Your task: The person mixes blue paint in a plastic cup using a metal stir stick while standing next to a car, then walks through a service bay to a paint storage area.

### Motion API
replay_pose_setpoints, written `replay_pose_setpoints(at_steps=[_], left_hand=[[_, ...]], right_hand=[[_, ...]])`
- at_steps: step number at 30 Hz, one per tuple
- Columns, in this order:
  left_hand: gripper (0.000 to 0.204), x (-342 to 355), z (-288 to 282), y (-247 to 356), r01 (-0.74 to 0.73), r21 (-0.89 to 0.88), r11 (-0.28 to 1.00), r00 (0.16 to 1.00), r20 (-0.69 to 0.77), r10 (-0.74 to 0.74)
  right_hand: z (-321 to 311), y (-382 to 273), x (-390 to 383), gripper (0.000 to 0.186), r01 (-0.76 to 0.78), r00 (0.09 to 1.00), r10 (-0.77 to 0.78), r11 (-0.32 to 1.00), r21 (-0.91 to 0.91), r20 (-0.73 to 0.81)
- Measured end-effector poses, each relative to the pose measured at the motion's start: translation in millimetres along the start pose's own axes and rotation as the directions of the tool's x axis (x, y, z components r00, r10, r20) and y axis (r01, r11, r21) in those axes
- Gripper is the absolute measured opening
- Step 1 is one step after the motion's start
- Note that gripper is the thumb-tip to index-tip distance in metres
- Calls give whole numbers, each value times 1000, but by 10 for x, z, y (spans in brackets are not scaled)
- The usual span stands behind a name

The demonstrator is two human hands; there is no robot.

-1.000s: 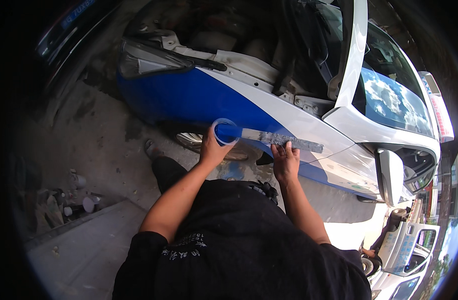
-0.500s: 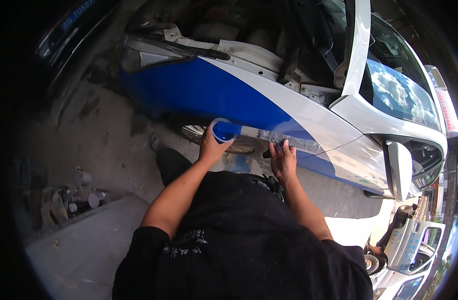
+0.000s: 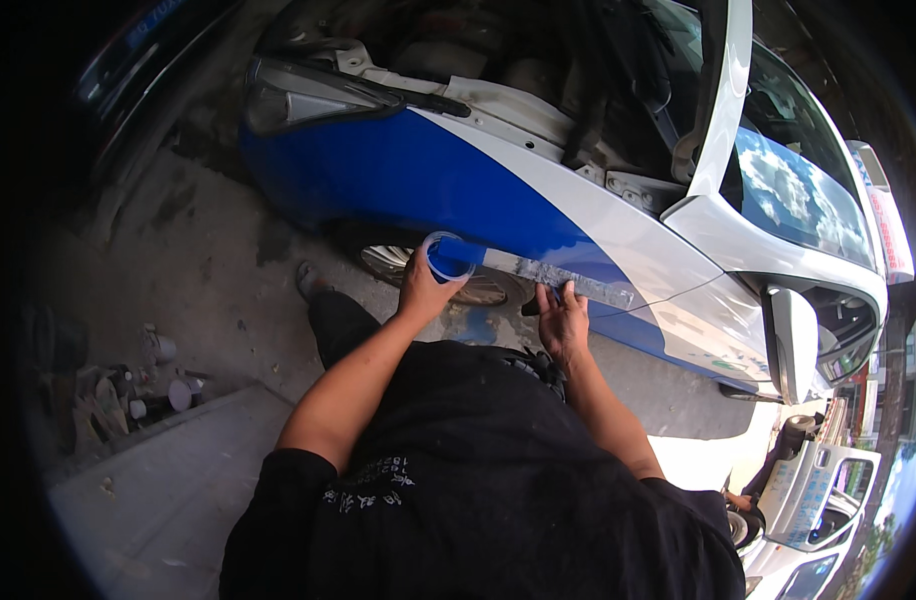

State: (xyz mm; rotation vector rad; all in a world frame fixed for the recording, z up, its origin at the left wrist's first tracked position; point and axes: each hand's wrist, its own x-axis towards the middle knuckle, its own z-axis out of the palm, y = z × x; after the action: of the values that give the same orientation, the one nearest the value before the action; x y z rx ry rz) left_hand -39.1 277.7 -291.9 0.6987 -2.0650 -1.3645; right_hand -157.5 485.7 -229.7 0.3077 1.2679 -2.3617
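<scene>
Head view: left hand (image 3: 425,287) curls round clear paint cup (image 3: 447,269). Right hand (image 3: 564,317), fingers bent close, pinches crusty paint stick (image 3: 548,272). Stick runs left to right, blue end at cup; blue-and-white car (image 3: 458,185) on far side.

The single view is worn on the head, the left of two fisheye cameras side by side, and looks steeply down and forward past a black shirt (image 3: 458,470), nearest the lens, to the left hand (image 3: 428,290) and right hand (image 3: 564,320) mid-frame; a blue-and-white car (image 3: 458,185) stands beyond, a white vehicle (image 3: 818,490) much farther off, with straight edges bowing toward the dark rim
</scene>
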Motion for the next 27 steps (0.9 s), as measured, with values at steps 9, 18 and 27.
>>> replay_pose_setpoints(at_steps=[9, 18, 27], left_hand=[[82, -9, -14, -26, -49, -25, 998, 999, -18, 49], [85, -37, -99, 31, -47, -18, 999, 996, -78, 46], [81, 9, -574, 14, 13, -106, 994, 981, -191, -33]], right_hand=[[70, -27, -32, 25, 0, 1000, 0, 1000, -2, 6], [342, -186, -103, 26, 73, 992, -63, 993, -97, 110], [1495, -266, -303, 25, 468, 801, -70, 693, -549, 595]])
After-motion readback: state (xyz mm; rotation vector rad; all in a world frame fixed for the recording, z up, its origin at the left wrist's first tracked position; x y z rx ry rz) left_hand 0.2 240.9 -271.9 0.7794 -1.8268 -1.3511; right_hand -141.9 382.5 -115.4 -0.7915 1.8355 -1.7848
